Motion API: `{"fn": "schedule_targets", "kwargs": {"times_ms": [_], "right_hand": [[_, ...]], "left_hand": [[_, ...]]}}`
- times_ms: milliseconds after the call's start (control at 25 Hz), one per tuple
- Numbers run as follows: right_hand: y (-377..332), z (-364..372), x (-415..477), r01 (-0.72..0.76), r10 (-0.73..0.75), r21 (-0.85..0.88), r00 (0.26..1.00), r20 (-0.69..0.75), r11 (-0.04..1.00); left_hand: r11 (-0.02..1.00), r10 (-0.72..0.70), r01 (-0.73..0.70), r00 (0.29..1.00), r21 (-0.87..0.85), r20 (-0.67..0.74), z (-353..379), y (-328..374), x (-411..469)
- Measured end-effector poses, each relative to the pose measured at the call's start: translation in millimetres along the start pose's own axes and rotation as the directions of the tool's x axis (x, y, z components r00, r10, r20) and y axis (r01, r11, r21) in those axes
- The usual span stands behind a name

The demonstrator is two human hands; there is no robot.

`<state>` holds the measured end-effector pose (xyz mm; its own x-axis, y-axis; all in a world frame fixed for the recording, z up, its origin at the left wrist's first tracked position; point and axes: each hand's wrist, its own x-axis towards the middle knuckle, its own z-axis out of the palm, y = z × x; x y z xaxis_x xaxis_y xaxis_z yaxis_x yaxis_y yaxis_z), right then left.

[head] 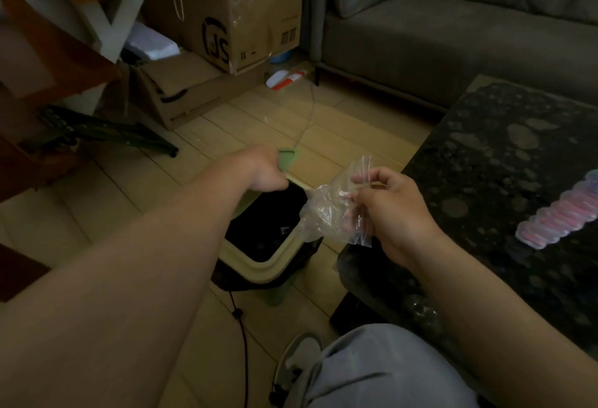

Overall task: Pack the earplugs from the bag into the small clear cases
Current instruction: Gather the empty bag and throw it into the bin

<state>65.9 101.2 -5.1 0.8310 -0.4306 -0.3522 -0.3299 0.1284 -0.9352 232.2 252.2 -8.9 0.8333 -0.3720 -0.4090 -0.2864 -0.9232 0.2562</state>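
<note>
My right hand holds a crumpled clear plastic bag over the open trash bin, which has a cream rim and a black liner. My left hand grips the bin's green lid, holding it raised at the far side of the bin. On the dark stone table at the right lies a row of small clear cases with pink-red contents. Whether anything is inside the bag I cannot tell.
A grey sofa stands beyond the table. Cardboard boxes and wooden shelving crowd the far left. A black cable runs along the tiled floor by my knee.
</note>
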Motion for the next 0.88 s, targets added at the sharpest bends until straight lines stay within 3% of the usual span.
{"fn": "schedule_targets", "kwargs": {"times_ms": [200, 440, 560, 760, 880], "right_hand": [[-5, 46, 25, -0.036, 0.041, -0.124, 0.999, 0.033, 0.992], [-1, 95, 51, -0.132, 0.163, -0.250, 0.981, 0.109, 0.959], [2, 91, 57, -0.095, 0.107, -0.313, 0.994, 0.021, 0.945], [3, 56, 55, -0.051, 0.025, -0.303, 0.996, -0.090, 0.952], [2, 33, 50, -0.011, -0.036, -0.310, 0.989, -0.145, 0.951]], "left_hand": [[0.990, -0.009, -0.006, 0.995, -0.141, -0.104, -31, -27, 0], [0.989, 0.028, -0.044, 0.993, -0.138, -0.116, -35, -45, 8], [0.991, 0.026, -0.043, 0.991, -0.129, -0.131, -33, -45, 10], [0.989, 0.010, -0.013, 1.000, -0.147, -0.015, -26, -31, 7], [0.997, 0.012, -0.015, 0.999, -0.079, -0.048, -23, -17, 9]]}}
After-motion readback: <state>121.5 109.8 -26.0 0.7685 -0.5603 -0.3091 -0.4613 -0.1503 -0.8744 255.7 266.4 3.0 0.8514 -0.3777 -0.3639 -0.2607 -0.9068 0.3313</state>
